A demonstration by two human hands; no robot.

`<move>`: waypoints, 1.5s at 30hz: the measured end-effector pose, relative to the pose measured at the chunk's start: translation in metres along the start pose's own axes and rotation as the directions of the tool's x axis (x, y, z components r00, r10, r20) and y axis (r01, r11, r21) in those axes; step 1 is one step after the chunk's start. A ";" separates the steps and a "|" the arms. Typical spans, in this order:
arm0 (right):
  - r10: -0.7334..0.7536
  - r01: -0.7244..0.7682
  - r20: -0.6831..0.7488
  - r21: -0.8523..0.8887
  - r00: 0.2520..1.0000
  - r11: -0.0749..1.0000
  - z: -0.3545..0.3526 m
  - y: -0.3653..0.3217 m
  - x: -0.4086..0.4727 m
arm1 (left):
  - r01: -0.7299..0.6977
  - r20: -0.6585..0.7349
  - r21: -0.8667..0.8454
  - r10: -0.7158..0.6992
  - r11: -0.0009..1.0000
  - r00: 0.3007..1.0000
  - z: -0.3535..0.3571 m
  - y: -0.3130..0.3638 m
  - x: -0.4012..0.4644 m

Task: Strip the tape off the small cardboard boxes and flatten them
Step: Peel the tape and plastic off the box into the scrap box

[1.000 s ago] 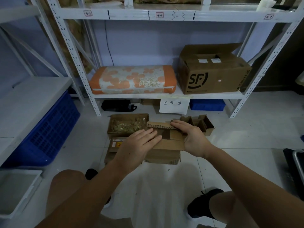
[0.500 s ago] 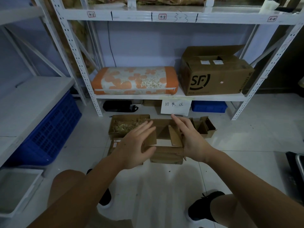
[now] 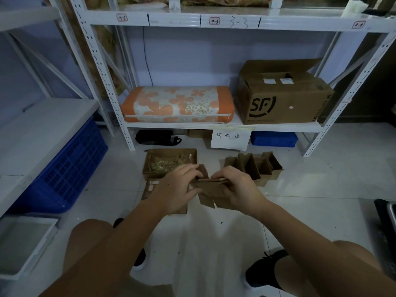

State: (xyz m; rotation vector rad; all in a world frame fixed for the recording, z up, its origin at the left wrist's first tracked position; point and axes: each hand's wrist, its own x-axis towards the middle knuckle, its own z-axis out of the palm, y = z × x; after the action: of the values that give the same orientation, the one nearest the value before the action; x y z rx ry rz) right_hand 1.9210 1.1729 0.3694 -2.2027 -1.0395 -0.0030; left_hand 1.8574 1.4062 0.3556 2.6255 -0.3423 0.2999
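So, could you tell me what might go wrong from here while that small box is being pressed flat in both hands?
1. The left hand and right hand grip the small cardboard box in mid-air, so a flap may spring back or the box slip from their hold.
2. A dropped box could land in the open box of scraps just behind it.
3. Fingers curled over the folded edge could get pinched or cut.

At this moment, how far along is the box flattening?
Done: a flat cardboard piece lies on the floor by the tray of scraps. In hand: the left hand and right hand squeeze a small box nearly flat. Left: the folded boxes standing behind.
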 end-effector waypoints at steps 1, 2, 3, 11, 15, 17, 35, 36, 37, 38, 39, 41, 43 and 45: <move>0.041 -0.040 -0.033 0.016 0.999 0.999 -0.001 0.001 -0.001 | 0.006 -0.020 0.035 -0.005 0.999 1.000 0.001 -0.002 0.001; 0.081 -0.079 -0.055 0.035 0.995 0.996 -0.003 0.001 -0.002 | 0.031 -0.029 0.059 -0.030 0.998 0.999 0.001 -0.004 0.001; 0.124 -0.120 -0.067 0.063 0.990 0.991 -0.005 0.002 -0.003 | 0.081 -0.042 0.058 -0.079 0.995 0.996 0.001 -0.003 0.000; 0.481 -0.368 -0.014 0.625 0.877 0.689 -0.018 0.000 -0.003 | 0.529 0.114 -0.582 -0.582 0.618 0.805 0.000 0.001 -0.001; 0.597 -0.349 0.007 0.818 0.802 0.458 -0.019 0.005 -0.003 | 0.437 0.028 -0.705 -0.595 0.558 0.803 0.002 0.001 -0.002; 0.639 -0.354 -0.036 0.808 0.769 0.472 -0.017 0.007 -0.002 | 0.402 0.023 -0.721 -0.560 0.565 0.828 0.002 0.000 -0.004; 0.346 -0.453 0.296 0.506 0.891 0.734 -0.007 0.016 0.011 | 0.503 0.228 -0.568 -0.463 0.651 0.857 -0.014 -0.035 -0.014; 0.347 -0.455 0.299 0.496 0.889 0.740 -0.003 0.019 0.014 | 0.514 0.243 -0.557 -0.464 0.652 0.852 -0.014 -0.039 -0.013; 0.347 -0.458 0.305 0.487 0.887 0.743 0.001 0.023 0.017 | 0.522 0.244 -0.549 -0.472 0.653 0.847 -0.013 -0.043 -0.012; 0.348 -0.462 0.310 0.480 0.885 0.746 0.006 0.026 0.019 | 0.529 0.241 -0.537 -0.481 0.657 0.843 -0.011 -0.047 -0.012; 0.351 -0.467 0.318 0.467 0.881 0.751 0.012 0.032 0.021 | 0.536 0.239 -0.522 -0.490 0.663 0.838 -0.008 -0.051 -0.012; 0.359 -0.489 0.348 0.443 0.866 0.751 0.026 0.043 0.026 | 0.567 0.251 -0.478 -0.513 0.671 0.820 0.004 -0.061 -0.012; 0.373 -0.519 0.382 0.425 0.845 0.741 0.044 0.056 0.028 | 0.601 0.272 -0.431 -0.538 0.673 0.798 0.020 -0.071 -0.014; 0.401 -0.557 0.417 0.378 0.816 0.739 0.068 0.073 0.029 | 0.642 0.303 -0.372 -0.566 0.670 0.767 0.040 -0.084 -0.016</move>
State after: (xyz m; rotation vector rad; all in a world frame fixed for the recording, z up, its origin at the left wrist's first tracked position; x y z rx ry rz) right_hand 1.9714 1.2002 0.2835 -1.9582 -0.4942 0.7885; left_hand 1.8726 1.4621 0.2813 2.1281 0.3913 -0.2102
